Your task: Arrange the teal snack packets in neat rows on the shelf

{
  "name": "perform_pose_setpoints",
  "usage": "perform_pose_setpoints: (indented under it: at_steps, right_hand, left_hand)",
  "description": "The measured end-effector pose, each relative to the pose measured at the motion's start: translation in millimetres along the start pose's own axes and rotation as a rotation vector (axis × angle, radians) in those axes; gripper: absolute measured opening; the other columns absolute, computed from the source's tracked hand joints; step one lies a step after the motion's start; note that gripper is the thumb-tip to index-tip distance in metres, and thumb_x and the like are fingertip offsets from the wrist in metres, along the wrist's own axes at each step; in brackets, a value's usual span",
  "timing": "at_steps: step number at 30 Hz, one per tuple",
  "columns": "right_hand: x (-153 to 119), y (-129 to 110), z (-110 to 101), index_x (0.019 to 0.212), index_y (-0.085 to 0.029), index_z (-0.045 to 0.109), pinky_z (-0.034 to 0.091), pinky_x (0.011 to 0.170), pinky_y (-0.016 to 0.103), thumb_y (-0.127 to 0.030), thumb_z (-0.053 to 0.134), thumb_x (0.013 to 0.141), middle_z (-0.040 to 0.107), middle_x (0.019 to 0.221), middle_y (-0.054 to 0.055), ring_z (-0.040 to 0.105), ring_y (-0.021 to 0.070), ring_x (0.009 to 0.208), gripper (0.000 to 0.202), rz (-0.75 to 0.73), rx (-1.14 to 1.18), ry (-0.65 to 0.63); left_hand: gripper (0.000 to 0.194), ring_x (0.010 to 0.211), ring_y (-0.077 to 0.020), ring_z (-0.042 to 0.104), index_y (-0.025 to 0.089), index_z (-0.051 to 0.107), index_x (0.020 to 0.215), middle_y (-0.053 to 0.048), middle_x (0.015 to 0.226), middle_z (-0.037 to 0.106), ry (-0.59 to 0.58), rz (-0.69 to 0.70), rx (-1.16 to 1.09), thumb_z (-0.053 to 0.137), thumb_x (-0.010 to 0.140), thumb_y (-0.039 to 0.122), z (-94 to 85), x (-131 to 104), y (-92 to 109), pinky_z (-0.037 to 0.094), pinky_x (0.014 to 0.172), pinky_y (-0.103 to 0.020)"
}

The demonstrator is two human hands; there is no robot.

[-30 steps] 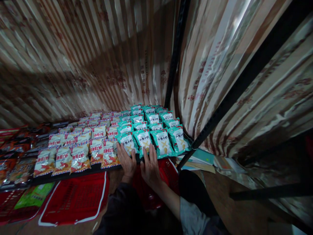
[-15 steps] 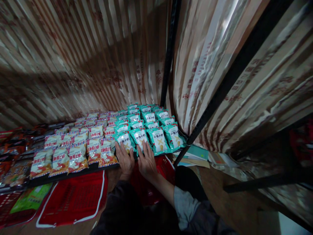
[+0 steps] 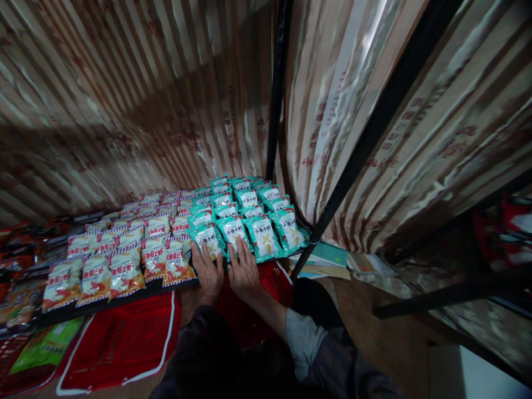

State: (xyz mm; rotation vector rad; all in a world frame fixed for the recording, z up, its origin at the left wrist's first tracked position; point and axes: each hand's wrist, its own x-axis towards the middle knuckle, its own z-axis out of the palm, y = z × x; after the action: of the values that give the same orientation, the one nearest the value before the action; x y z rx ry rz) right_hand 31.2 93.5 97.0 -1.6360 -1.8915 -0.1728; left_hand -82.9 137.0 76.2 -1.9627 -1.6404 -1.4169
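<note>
Teal snack bags (image 3: 263, 237) stand in several rows at the right end of a dark shelf (image 3: 124, 296). My left hand (image 3: 208, 272) rests its outstretched fingers on the lower front of the leftmost front teal bag (image 3: 206, 238). Beside it, my right hand (image 3: 243, 271) lies with fingers extended against the lower front of the second teal bag (image 3: 233, 228). Neither hand is wrapped around a bag. To the left stand rows of white and orange snack bags (image 3: 126, 270) with striped edges.
Under the shelf are a red basket (image 3: 120, 341) with a white rim and a green packet (image 3: 44, 349). Dark packets (image 3: 25, 299) fill the shelf's left end. Black posts (image 3: 328, 216) rise at the right, before striped curtains (image 3: 187, 83). Papers (image 3: 324, 257) lie on the floor.
The view has shifted slightly, so the shelf appears a little further left. Both hands stay on the same two teal bags, with fingers slightly lower on the second one.
</note>
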Motion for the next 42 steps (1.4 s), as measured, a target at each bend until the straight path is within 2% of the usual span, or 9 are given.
perform_pose_setpoints:
  at_steps: [5, 10, 17, 24, 29, 35, 38, 41, 42]
  right_hand:
    - [-5.0, 4.5, -2.2, 0.144, -0.017, 0.031, 0.031, 0.105, 0.047, -0.018, 0.044, 0.086, 0.012, 0.156, 0.013, 0.013, 0.032, 0.142, 0.059, -0.035, 0.03, -0.007]
    - [-10.4, 10.0, -6.9, 0.143, -0.018, 0.033, 0.03, 0.107, 0.048, -0.016, 0.044, 0.086, 0.004, 0.157, 0.011, 0.008, 0.0315, 0.142, 0.058, -0.084, 0.063, -0.01]
    - [-17.0, 16.4, -15.3, 0.143, -0.015, 0.032, 0.027, 0.109, 0.052, -0.016, 0.043, 0.087, 0.011, 0.155, 0.015, 0.007, 0.0317, 0.143, 0.058, -0.118, 0.053, 0.034]
    - [-21.4, 37.8, -37.4, 0.143, -0.014, 0.032, 0.023, 0.11, 0.053, -0.015, 0.042, 0.087, 0.001, 0.156, 0.014, 0.004, 0.0334, 0.143, 0.058, -0.038, 0.0, 0.054]
    - [-24.7, 57.8, -48.3, 0.145, -0.016, 0.028, 0.025, 0.11, 0.051, -0.016, 0.043, 0.088, -0.003, 0.157, 0.012, 0.004, 0.0329, 0.143, 0.059, 0.023, -0.031, 0.033]
    - [-24.6, 67.6, -48.1, 0.143, -0.021, 0.033, 0.028, 0.107, 0.053, -0.016, 0.045, 0.088, -0.005, 0.157, 0.009, 0.003, 0.0359, 0.142, 0.057, 0.078, -0.039, 0.026]
    - [-24.7, 69.2, -47.2, 0.143, -0.028, 0.033, 0.029, 0.106, 0.054, -0.014, 0.047, 0.086, -0.005, 0.157, 0.006, 0.004, 0.0361, 0.142, 0.06, 0.072, -0.04, 0.031]
    - [-24.9, 72.0, -46.8, 0.143, -0.031, 0.03, 0.029, 0.106, 0.053, -0.013, 0.047, 0.086, -0.003, 0.157, 0.004, 0.006, 0.0348, 0.142, 0.063, 0.076, -0.046, 0.027]
    - [-25.0, 73.2, -46.4, 0.143, -0.032, 0.03, 0.029, 0.106, 0.052, -0.013, 0.047, 0.086, -0.003, 0.157, 0.004, 0.007, 0.0343, 0.142, 0.063, 0.076, -0.049, 0.026]
  left_hand:
    - [0.061, 0.141, -0.0358, 0.014, 0.011, 0.037, 0.138, -0.025, 0.151, 0.016, 0.022, 0.018, 0.023, 0.055, 0.085, 0.035, -3.3, 1.1, 0.2, 0.027, 0.106, -0.056]
    - [0.058, 0.142, -0.0362, 0.009, 0.013, 0.041, 0.136, -0.023, 0.153, 0.011, 0.045, 0.107, 0.084, 0.058, 0.084, 0.033, -5.7, 1.3, 1.5, 0.025, 0.107, -0.058]
    - [0.057, 0.142, -0.0335, 0.01, 0.016, 0.041, 0.137, -0.021, 0.152, 0.02, 0.024, 0.139, 0.098, 0.057, 0.085, 0.033, -5.8, -0.4, 0.0, 0.023, 0.108, -0.057]
    - [0.053, 0.142, -0.0338, 0.012, 0.017, 0.048, 0.132, -0.019, 0.15, 0.026, -0.016, 0.115, 0.091, 0.058, 0.083, 0.037, -9.0, -1.4, 4.1, 0.019, 0.109, -0.059]
    - [0.053, 0.141, -0.0351, 0.011, 0.018, 0.051, 0.13, -0.018, 0.151, 0.024, -0.026, 0.071, 0.099, 0.059, 0.082, 0.039, -15.6, -4.9, 9.6, 0.019, 0.108, -0.06]
    - [0.049, 0.141, -0.0368, 0.011, 0.017, 0.053, 0.128, -0.018, 0.153, 0.018, -0.04, 0.1, 0.065, 0.059, 0.082, 0.032, -26.6, -19.5, 33.0, 0.022, 0.107, -0.06]
    - [0.044, 0.14, -0.0349, 0.019, 0.016, 0.055, 0.124, -0.018, 0.149, 0.029, -0.096, 0.164, -0.033, 0.059, 0.082, 0.028, -27.2, -31.6, 52.6, 0.03, 0.106, -0.056]
    - [0.043, 0.132, -0.024, 0.039, 0.014, 0.05, 0.129, -0.017, 0.139, 0.045, -0.24, 0.273, -0.213, 0.049, 0.086, 0.019, -22.9, -42.6, 75.6, 0.041, 0.104, -0.04]
    - [0.043, 0.129, -0.0208, 0.043, 0.012, 0.048, 0.13, -0.017, 0.138, 0.047, -0.277, 0.263, -0.26, 0.045, 0.087, 0.016, -20.3, -45.5, 83.0, 0.043, 0.103, -0.036]
